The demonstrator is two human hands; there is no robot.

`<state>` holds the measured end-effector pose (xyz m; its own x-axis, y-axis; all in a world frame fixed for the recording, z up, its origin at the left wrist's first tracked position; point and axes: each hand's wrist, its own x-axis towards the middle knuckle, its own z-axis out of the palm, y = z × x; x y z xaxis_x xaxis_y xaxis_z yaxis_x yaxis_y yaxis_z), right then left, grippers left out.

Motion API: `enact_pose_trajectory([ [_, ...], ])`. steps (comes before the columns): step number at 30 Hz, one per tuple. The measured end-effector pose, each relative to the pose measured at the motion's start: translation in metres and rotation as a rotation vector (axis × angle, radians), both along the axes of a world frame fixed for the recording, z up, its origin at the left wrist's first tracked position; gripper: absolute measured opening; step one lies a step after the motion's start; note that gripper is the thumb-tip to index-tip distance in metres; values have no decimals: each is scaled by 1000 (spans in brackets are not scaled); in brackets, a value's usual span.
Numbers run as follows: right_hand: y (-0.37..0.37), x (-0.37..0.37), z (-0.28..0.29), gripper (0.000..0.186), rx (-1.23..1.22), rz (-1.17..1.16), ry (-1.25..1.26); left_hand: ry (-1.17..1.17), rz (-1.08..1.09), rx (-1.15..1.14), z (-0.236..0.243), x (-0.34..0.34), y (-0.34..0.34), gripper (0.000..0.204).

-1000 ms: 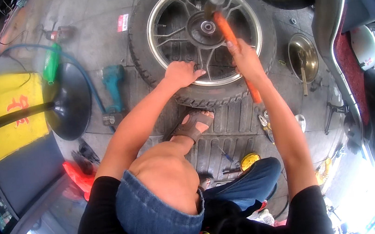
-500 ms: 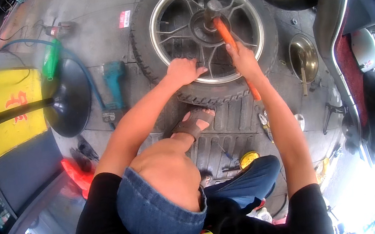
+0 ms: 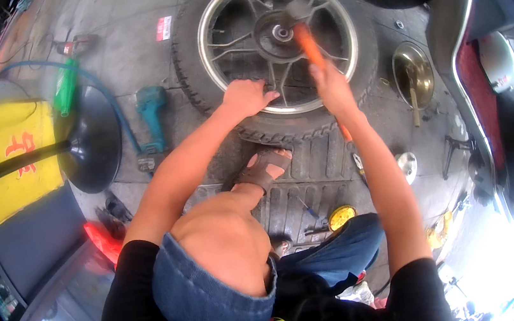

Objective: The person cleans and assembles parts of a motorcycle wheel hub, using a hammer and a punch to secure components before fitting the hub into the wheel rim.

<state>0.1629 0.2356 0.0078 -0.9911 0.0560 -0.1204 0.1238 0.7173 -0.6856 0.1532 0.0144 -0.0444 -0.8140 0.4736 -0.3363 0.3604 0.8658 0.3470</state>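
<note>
Black-tyred, silver metal wheel (image 3: 269, 48) flat on grey floor (image 3: 118, 23). Orange-handled, grey-headed hammer (image 3: 310, 47) near wheel's centre, clamped in right hand (image 3: 333, 90). Left hand (image 3: 248, 98) at wheel's near side, grip unclear. Likely hammering; next move calls for steady wheel.

Orange-handled hammer (image 3: 309, 45) over a spoked wheel (image 3: 269, 47)

Right grip (image 3: 333, 89) holds the hammer, its head (image 3: 298, 9) blurred beside the hub (image 3: 282, 33); left grip (image 3: 249, 97) lies at the wheel's near rim (image 3: 299, 108).
</note>
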Motion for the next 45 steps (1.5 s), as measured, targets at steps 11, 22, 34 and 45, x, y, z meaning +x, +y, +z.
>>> enact_pose_trajectory([
  [11, -9, 18, 36, 44, -226, -99, -206, 83, 27, 26, -9, -2, -13, 60],
  [22, -40, 11, 77, 37, -92, 3, 171, 31, 55, 21, 1, 1, -18, 62],
  [34, 1, 44, 29, 36, -347, -196, -197, 68, 61, 85, -6, 1, -17, 57],
  [45, 44, 211, 28, 33, -1422, -843, -274, -47, -118, -24, -1, -2, -15, 62],
])
